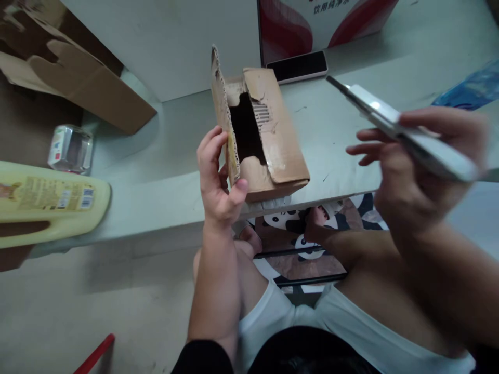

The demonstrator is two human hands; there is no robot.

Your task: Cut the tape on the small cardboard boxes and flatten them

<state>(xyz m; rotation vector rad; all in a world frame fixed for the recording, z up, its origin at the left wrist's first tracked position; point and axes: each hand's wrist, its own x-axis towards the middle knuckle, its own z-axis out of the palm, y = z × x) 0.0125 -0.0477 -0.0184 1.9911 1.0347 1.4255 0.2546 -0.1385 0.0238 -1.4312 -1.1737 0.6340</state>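
A small brown cardboard box (284,140) rests on the pale table, its top partly open onto a dark inside. One flap (223,104) stands up along its left side, with torn, ragged edges. My left hand (218,179) grips this raised flap near its front end, thumb at the front corner and fingers along the outer side. To the right of the box, my right hand (421,161) holds a white and grey utility knife (384,117) in the air. Its narrow metal end points up and left, apart from the box. The right hand is somewhat blurred.
Behind the box lies a dark-screened phone (298,67) against a red-and-white carton (288,28). A larger cardboard box (101,93), a clear plastic container (72,149) and a yellow jug (54,202) stand left. Blue plastic packaging (470,85) lies right.
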